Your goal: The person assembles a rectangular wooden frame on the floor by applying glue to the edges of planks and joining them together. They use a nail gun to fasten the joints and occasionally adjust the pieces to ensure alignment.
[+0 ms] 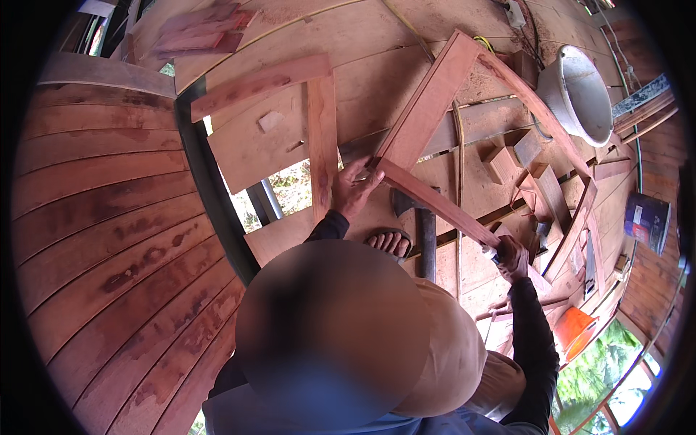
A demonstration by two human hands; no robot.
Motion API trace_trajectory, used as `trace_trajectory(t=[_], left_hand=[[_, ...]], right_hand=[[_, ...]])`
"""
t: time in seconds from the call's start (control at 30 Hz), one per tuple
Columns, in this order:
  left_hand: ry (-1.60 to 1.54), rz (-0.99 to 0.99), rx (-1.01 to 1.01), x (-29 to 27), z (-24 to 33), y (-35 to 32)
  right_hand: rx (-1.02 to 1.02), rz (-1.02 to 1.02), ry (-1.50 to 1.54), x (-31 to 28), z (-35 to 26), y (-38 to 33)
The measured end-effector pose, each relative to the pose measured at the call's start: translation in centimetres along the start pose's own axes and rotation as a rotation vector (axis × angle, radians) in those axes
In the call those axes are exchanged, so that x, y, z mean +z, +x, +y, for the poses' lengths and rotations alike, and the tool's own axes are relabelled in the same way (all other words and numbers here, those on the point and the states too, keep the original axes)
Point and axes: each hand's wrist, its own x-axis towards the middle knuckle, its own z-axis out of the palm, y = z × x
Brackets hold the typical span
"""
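Observation:
A reddish wooden frame (428, 109) lies ahead of me, one wide board meeting a narrow rail (438, 206) at its near corner. My left hand (355, 188) is closed on that corner, thumb against the wood. At the rail's right end, my right hand (513, 259) is closed in a fist beside the wood. A whitish, silvery piece (490, 254) pokes out from the fist; its kind is hidden. Under the rail lies a tool with a dark metal head (404, 201) and a thick dark handle (425, 250). A sandalled foot (389, 243) is near it.
An L-shaped wooden piece (320, 130) lies left, near a gap in the floor (293, 187). Wood blocks (500, 163), a whitish tub (554, 94), a blue can (647, 221) and an orange bucket (576, 330) stand right. Planks (109, 217) cover the left side; a yellow cord (459, 159) crosses the floor.

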Motion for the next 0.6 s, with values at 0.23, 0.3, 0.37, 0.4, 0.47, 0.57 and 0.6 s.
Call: trace_trajectory(t=[0.23, 0.3, 0.37, 0.4, 0.47, 0.57, 0.6], left_hand=[[0.019, -0.046, -0.004, 0.0, 1.2, 0.0], [0.02, -0.065, -0.029, 0.3, 1.9, -0.2], [0.017, -0.04, 0.036, 0.4, 1.6, -0.3], [0.015, -0.027, 0.068, 0.4, 1.4, -0.3], [0.025, -0.012, 0.123, 0.9, 1.1, -0.6], [0.094, 0.034, 0.246, 1.4, 0.4, -0.8], [0.127, 0.053, 0.294, 1.5, 0.1, -0.7]], right_hand=[[0.006, -0.039, -0.001, -1.0, -1.2, 0.5], [0.007, -0.038, 0.015, -1.3, -1.5, 0.5], [0.019, -0.018, 0.021, -1.3, -1.7, 0.7], [0.009, 0.019, 0.027, -1.1, -2.0, 0.8], [-0.009, 0.059, 0.028, -1.1, -1.9, 0.7], [-0.027, 0.065, 0.034, -0.7, -1.6, 0.7], [-0.026, 0.059, 0.041, -0.7, -1.6, 0.8]])
